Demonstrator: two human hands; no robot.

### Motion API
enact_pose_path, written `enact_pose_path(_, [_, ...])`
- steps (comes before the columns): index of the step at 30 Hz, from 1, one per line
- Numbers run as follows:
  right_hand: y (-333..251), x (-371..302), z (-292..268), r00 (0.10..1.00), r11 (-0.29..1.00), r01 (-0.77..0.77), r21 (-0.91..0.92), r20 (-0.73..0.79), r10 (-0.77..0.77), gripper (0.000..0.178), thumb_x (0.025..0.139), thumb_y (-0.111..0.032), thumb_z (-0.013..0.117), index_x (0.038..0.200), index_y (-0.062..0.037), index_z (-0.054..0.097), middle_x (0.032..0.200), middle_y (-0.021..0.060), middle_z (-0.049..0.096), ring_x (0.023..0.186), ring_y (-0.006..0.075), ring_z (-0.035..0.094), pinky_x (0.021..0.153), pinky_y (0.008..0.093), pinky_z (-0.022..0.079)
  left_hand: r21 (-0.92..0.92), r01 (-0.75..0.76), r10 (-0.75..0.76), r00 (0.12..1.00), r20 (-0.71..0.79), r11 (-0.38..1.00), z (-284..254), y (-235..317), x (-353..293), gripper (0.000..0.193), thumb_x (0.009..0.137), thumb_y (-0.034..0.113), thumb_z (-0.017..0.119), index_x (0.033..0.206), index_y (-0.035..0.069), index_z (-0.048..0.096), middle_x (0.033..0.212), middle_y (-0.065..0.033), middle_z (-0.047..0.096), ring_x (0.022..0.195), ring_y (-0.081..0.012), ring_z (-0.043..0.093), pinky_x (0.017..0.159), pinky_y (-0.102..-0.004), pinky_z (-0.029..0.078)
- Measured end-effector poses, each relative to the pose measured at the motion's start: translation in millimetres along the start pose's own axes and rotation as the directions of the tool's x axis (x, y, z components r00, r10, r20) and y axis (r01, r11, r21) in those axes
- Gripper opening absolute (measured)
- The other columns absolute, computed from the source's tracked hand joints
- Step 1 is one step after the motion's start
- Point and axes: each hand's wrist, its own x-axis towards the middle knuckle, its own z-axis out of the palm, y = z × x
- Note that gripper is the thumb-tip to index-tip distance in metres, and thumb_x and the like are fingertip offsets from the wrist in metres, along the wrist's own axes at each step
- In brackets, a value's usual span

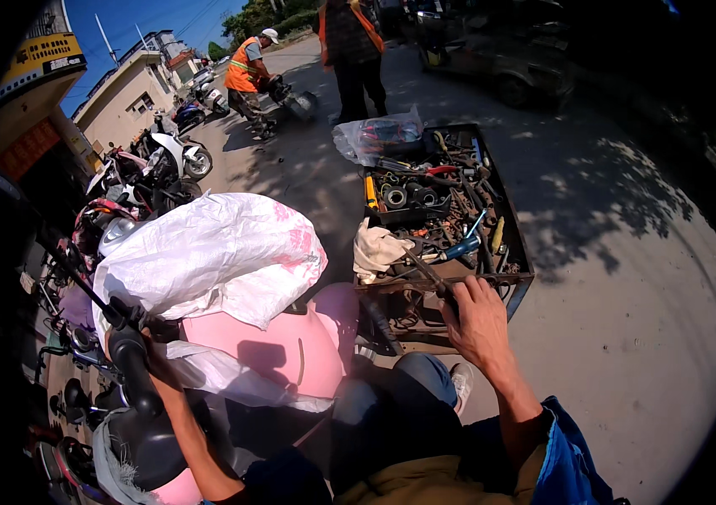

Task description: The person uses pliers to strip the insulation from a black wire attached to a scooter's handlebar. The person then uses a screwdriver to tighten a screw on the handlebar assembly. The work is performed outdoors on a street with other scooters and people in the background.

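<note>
My left hand (154,360) is at the black handlebar grip (129,358) of a pink scooter (290,349). Its fingers are mostly hidden behind the grip and the sack. A white woven sack (215,244) with faint pink print drapes over the scooter's front. Fingers curled, my right hand (477,324) is closed on the dark end of a long, thin metal tool (427,269), whose exact kind I cannot make out. The tool points away over the near edge of a metal tool cart (519,282). A cream rag (379,251) and a blue-handled screwdriver (461,247) lie just beyond.
Wrenches, sockets and loose hardware fill the cart, with a clear plastic bag (358,139) at its far end. Parked scooters (174,156) line the left. Ahead, a person in an orange vest (244,76) bends over a dark, wheeled object; another person (354,50) stands beyond the cart.
</note>
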Motion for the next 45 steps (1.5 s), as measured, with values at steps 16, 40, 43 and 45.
enact_pose_path(16, [60.8,54.5,102.2,0.963,0.986,-0.152,-0.075,0.214,0.165,0.033,0.088,-0.023,0.071,0.116,-0.0060,0.064,0.119,0.0152,0.056,0.117,0.0384,0.052,0.091,0.0534,0.047,-0.064,-0.204,0.197,0.975,-0.106,0.977,1.1,15.6,33.5,0.030,0.098,0.019,0.066,0.118,-0.003,0.059,0.103,-0.0116,0.067,0.090,-0.0212,0.062,0.085,-0.0353,0.051])
enact_pose_path(40, [174.4,125.9,114.1,0.811,0.769,-0.572,-0.286,-0.058,0.582,0.038,0.085,-0.035,0.069,0.103,-0.0016,0.069,0.105,0.0217,0.073,0.102,0.0403,0.069,0.084,0.0498,0.056,-0.133,-0.178,0.174,0.984,-0.041,0.975,-11.2,14.7,19.2,0.052,0.094,0.011,0.068,0.137,0.001,0.040,0.110,-0.0119,0.061,0.092,-0.0181,0.063,0.082,-0.0303,0.054])
enact_pose_path(43, [169.9,139.8,115.8,0.800,0.751,-0.587,-0.303,-0.078,0.595,0.039,0.086,-0.037,0.068,0.105,-0.0039,0.072,0.109,0.0197,0.073,0.105,0.0399,0.069,0.086,0.0493,0.055,-0.338,-0.080,0.086,0.996,0.003,0.938,-8.6,34.6,2.2,0.056,0.094,0.010,0.068,0.140,0.001,0.037,0.111,-0.0119,0.060,0.092,-0.0177,0.063,0.082,-0.0297,0.055])
enact_pose_path(45, [165.1,139.0,111.9,0.750,0.694,-0.656,-0.295,-0.158,0.642,0.037,0.085,-0.038,0.070,0.105,-0.0065,0.073,0.111,0.0164,0.073,0.108,0.0389,0.068,0.088,0.0482,0.055,-0.551,0.034,0.007,0.997,0.073,0.834,7.5,45.2,-3.3,0.058,0.094,0.009,0.068,0.142,0.002,0.036,0.112,-0.0119,0.060,0.092,-0.0175,0.063,0.082,-0.0293,0.055])
